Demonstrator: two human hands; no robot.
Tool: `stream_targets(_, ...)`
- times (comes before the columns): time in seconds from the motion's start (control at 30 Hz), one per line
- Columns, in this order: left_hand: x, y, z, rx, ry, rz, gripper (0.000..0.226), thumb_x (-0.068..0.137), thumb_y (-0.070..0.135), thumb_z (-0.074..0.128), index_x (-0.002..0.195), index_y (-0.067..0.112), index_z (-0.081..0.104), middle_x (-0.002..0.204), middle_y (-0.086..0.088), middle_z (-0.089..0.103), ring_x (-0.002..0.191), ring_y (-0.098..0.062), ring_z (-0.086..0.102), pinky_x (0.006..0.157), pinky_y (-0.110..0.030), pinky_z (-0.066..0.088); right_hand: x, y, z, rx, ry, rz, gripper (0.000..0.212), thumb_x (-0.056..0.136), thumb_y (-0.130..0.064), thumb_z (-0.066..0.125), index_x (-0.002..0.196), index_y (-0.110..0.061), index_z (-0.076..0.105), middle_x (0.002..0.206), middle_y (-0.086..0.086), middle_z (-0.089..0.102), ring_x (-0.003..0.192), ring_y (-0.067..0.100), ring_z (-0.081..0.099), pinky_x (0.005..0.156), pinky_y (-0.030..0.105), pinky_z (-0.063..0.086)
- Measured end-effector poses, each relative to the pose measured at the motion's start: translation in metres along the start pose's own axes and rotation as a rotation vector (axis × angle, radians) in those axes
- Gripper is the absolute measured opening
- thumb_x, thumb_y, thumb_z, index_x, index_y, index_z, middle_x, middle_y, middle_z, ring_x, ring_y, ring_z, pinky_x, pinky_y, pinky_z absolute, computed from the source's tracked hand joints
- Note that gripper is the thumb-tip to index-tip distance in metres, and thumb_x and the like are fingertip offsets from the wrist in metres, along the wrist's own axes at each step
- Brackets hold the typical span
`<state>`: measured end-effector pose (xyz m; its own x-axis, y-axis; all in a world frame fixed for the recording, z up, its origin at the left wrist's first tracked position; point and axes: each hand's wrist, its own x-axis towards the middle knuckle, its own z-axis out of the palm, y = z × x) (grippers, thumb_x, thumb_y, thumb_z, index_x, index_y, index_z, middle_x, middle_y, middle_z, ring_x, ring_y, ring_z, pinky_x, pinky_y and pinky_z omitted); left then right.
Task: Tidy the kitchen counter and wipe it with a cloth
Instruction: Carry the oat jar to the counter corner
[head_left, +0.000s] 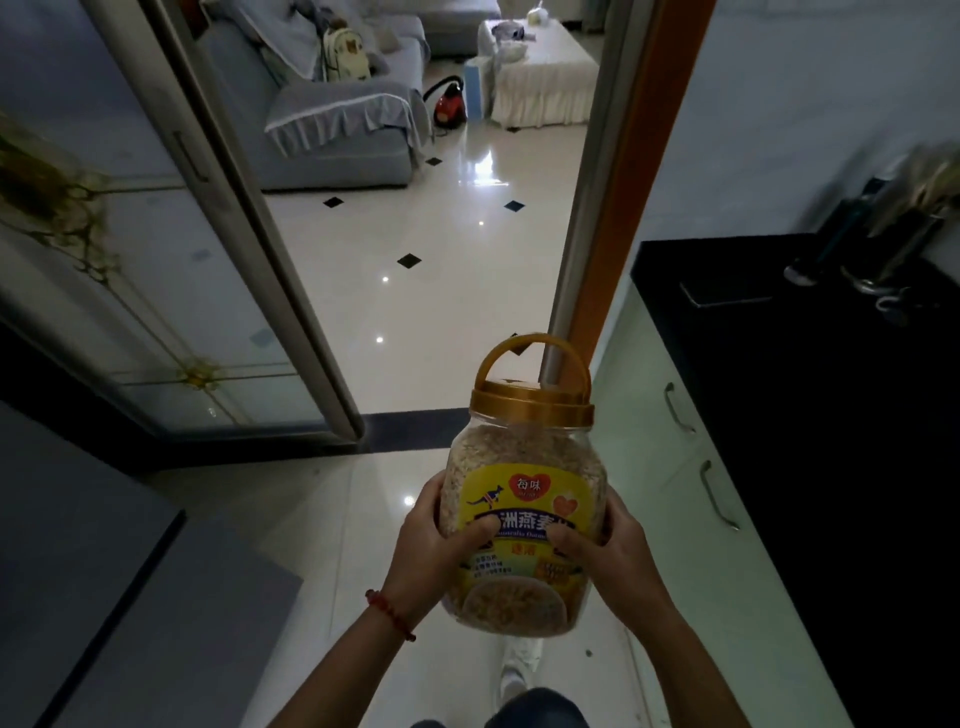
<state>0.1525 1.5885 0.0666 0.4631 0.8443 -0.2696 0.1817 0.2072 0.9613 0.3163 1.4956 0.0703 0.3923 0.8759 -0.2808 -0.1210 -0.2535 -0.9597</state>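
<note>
Both hands clasp a clear plastic jar (522, 512) in mid-air: left hand (434, 551) and right hand (605, 553) curl their fingers (480, 530) round its yellow label. It is full of oats, with a gold handled lid (531, 402) above the fingers. The black tabletop (779, 415) lies off to their right.

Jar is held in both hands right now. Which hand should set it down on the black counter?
Probably the right hand: it grips the oat jar on the side nearest the black counter, which runs along the person's right. The left hand is farther away.
</note>
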Motion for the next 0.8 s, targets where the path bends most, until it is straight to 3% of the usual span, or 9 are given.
stream_targets(0.17,0.087,0.022,0.028,-0.003,-0.032,-0.012,0.108,0.029,0.075,0.072,0.117,0.019,0.047,0.107,-0.006,0.065,0.093,-0.022,0.068,0.068,-0.03,0.058,0.081,-0.02,-0.035,0.022,0.03,-0.008,0.101,0.031,-0.063,0.083,0.118,-0.02,0.052,0.106,0.005,0.069,0.091,0.016,0.07,0.067,0.029,0.058)
stream_targets(0.43,0.194,0.068,0.072,0.021,-0.118,0.009,0.093,0.028,0.073,0.074,0.107,0.029,0.05,0.1,-0.001,0.067,0.087,-0.014,0.069,0.062,-0.023,0.056,0.165,-0.053,-0.085,0.083,0.149,-0.001,0.103,0.032,-0.061,0.084,0.121,-0.021,0.052,0.107,0.004,0.069,0.094,0.018,0.069,0.072,0.035,0.058)
stream_targets(0.7,0.286,0.096,0.143,0.119,-0.471,-0.012,0.102,0.03,0.068,0.077,0.116,0.02,0.049,0.102,-0.003,0.068,0.087,-0.016,0.07,0.065,-0.026,0.057,0.193,-0.06,-0.138,0.189,0.5,0.019,0.086,0.026,-0.056,0.083,0.105,-0.037,0.055,0.099,-0.009,0.069,0.083,0.008,0.07,0.061,0.023,0.056)
stream_targets(0.8,0.316,0.104,0.174,0.169,-0.641,-0.043,0.106,0.032,0.064,0.08,0.121,0.018,0.046,0.105,-0.005,0.068,0.088,-0.018,0.07,0.066,-0.029,0.058,0.195,-0.061,-0.151,0.262,0.653,0.006,0.086,0.027,-0.054,0.084,0.106,-0.035,0.056,0.099,-0.007,0.07,0.084,0.007,0.071,0.061,0.022,0.056)
